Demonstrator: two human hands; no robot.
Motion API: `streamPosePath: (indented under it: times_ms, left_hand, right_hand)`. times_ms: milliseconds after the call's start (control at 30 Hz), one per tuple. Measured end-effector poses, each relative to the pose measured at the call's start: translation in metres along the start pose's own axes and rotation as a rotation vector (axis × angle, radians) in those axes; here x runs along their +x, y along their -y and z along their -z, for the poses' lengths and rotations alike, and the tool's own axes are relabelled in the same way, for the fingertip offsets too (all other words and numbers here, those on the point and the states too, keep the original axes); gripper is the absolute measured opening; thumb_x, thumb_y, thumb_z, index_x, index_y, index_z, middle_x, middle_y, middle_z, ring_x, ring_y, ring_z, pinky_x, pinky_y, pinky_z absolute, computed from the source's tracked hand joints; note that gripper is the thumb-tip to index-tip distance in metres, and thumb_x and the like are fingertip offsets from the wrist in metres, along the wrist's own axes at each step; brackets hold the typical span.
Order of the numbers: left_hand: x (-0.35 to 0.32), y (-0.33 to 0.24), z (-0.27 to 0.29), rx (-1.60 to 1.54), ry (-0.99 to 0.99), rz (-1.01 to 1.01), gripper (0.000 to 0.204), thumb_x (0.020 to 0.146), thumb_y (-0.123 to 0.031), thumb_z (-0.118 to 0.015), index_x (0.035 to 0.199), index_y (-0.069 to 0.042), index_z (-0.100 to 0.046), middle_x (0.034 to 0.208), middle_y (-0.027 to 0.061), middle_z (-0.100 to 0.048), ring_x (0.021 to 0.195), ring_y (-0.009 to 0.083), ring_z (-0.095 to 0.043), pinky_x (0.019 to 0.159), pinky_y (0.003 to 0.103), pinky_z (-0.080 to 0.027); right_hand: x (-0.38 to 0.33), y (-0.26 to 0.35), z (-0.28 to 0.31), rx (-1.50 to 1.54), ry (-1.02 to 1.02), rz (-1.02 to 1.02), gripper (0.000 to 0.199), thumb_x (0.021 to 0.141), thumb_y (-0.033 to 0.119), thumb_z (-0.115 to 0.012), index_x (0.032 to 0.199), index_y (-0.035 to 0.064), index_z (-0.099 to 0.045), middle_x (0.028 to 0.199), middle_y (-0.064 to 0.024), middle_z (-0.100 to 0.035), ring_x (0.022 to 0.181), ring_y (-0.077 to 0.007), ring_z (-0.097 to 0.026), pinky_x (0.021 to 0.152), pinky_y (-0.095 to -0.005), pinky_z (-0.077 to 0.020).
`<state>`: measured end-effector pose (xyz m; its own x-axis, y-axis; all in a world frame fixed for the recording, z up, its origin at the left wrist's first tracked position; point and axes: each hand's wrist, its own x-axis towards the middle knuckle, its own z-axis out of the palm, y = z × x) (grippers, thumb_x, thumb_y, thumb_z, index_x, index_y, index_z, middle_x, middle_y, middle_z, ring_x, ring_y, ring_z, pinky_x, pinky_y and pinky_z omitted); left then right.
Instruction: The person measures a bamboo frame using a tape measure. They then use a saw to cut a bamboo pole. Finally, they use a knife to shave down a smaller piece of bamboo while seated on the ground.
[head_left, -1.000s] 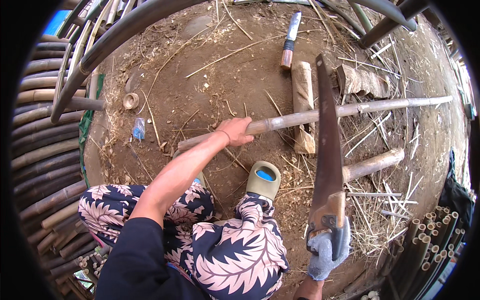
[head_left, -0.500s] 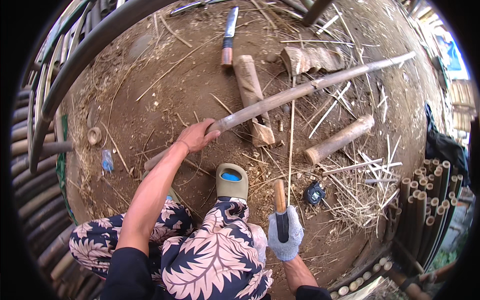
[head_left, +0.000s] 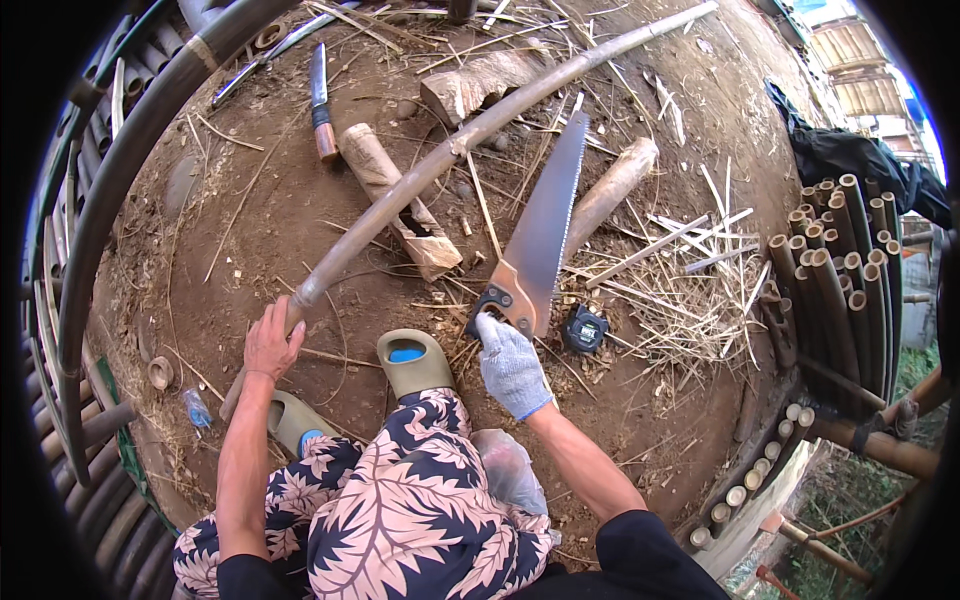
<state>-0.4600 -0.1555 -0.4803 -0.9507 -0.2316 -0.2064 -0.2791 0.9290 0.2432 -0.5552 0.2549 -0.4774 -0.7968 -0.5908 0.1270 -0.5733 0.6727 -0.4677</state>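
Observation:
My bare left hand (head_left: pixel 272 340) is wrapped round a long bamboo pole (head_left: pixel 380 213) near its lower left end. The pole slants up to the far right, passing over a short split log (head_left: pixel 372 160) and close by a rough wood block (head_left: pixel 488 84). In my right hand (head_left: pixel 515 372), which wears a pale knitted glove, is the handle of a handsaw (head_left: pixel 545 220). Its broad blade points away from me, tip near the pole, with the toothed edge to the right. The blade partly covers another short log (head_left: pixel 612 190). Just right of the glove lies a black tape measure (head_left: pixel 584 329).
A knife (head_left: pixel 320 100) with a wooden handle lies on the dirt at the far left. Thin strips and shavings (head_left: pixel 690 310) are heaped on the right. Bundled bamboo poles (head_left: pixel 850 290) stand beyond them. A curved bamboo frame (head_left: pixel 85 260) borders the left side.
The handsaw has turned from edge-on to showing its flat side, and my right hand has moved left and away from me. My left hand, still on the pole, is lower left in view.

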Motion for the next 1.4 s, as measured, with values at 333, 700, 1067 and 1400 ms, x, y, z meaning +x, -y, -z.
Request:
streamPosePath:
  times_ms: [333, 700, 1067, 1400]
  left_hand:
    - [-0.014, -0.016, -0.003, -0.067, 0.130, 0.126, 0.056, 0.087, -0.025, -0.069, 0.135, -0.005, -0.047, 0.124, 0.0170, -0.054, 0.118, 0.0365, -0.052, 0.098, 0.048, -0.044]
    - [0.020, -0.140, 0.030, -0.832, -0.076, -0.001, 0.036, 0.092, -0.020, -0.065, 0.123, -0.002, -0.061, 0.119, 0.0177, -0.062, 0.106, 0.0252, -0.064, 0.093, 0.038, -0.053]
    - [0.023, -0.153, 0.022, -1.502, 0.337, 0.307, 0.026, 0.086, -0.025, -0.080, 0.092, -0.003, -0.067, 0.085, 0.0008, -0.067, 0.074, 0.0078, -0.060, 0.066, 0.026, -0.052]
    - [0.020, 0.024, 0.017, -0.961, 0.077, 0.192, 0.027, 0.087, -0.028, -0.072, 0.094, -0.002, -0.075, 0.094, 0.0072, -0.066, 0.087, 0.0208, -0.063, 0.081, 0.032, -0.050]
  right_hand:
    - [-0.001, -0.110, 0.073, 0.030, 0.365, -0.548, 0.106, 0.066, 0.052, -0.084, 0.141, -0.0093, -0.041, 0.136, -0.0291, -0.052, 0.130, -0.0420, -0.046, 0.113, -0.0433, -0.0355]
    - [0.005, -0.084, 0.088, 0.558, 0.025, -0.562, 0.091, 0.066, 0.020, -0.078, 0.146, -0.0033, -0.041, 0.132, -0.0165, -0.056, 0.116, -0.0244, -0.057, 0.098, -0.0337, -0.0465]
    - [0.185, 0.068, 0.079, 0.363, 0.754, 0.230, 0.061, 0.073, 0.030, -0.076, 0.127, 0.0065, -0.061, 0.104, -0.0179, -0.067, 0.098, -0.0346, -0.066, 0.090, -0.0430, -0.0525]
    - [0.329, -0.100, 0.083, -0.331, 0.318, 0.259, 0.060, 0.072, 0.014, -0.069, 0.131, 0.0084, -0.061, 0.115, -0.0140, -0.066, 0.107, -0.0317, -0.062, 0.098, -0.0396, -0.0503]
